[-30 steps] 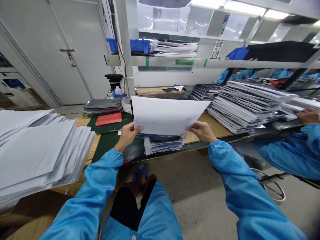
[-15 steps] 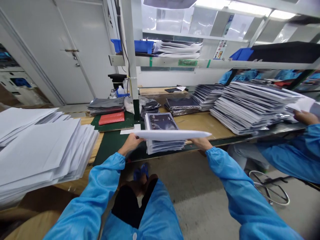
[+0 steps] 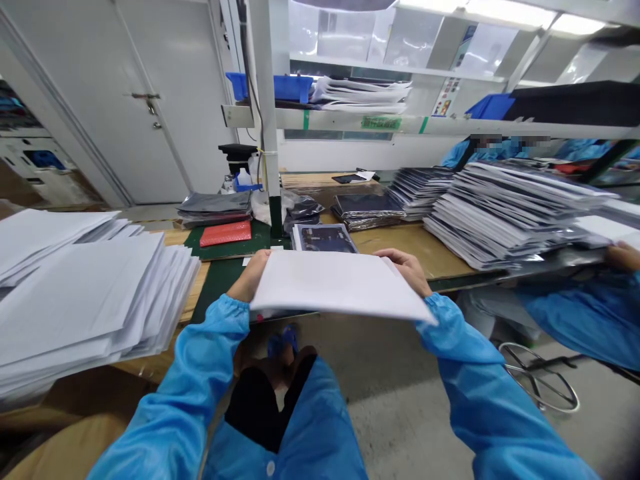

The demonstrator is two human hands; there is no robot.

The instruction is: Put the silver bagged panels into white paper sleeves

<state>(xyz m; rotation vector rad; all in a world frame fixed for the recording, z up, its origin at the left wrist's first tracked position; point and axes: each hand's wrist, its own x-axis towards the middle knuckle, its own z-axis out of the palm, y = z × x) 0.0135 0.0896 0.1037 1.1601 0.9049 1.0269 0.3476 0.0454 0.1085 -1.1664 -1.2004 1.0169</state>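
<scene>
Far left, on the bench (image 3: 410,247): a slumped pile of loose white paper (image 3: 85,300). Next along, beyond a green mat (image 3: 220,280), a red pack (image 3: 225,233) in front of some grey bags (image 3: 215,207).

Then the left hand (image 3: 249,275), clamped on the sheet (image 3: 335,287) at its far left corner, fingertips hidden beneath the paper.

At centre, the white sheet itself, pinched between both hands and held low and nearly flat over the bench's near edge, near side tipped slightly down. Upright and face-on a second ago, swung level and edge-on half a second ago, now turned right over with its broad face up. Covers the near part of the small stack (image 3: 324,238), leaving only the far end of the dark top pack in sight. Cannot tell whether touching that stack or just clear of it. By the look of it, being laid down over the stack rather than lifted off it.

Right of centre, the right hand (image 3: 407,267), closed on the far right corner, fingers curled over the top. Hands apart, one at each side of the sheet.

Further right, a tall fanned heap (image 3: 505,213) of bagged packs on the bench. At the frame's right edge, a co-worker's hand (image 3: 623,255) in a blue sleeve (image 3: 575,313), just beside that heap and near more white paper, much where it was a second ago.
</scene>
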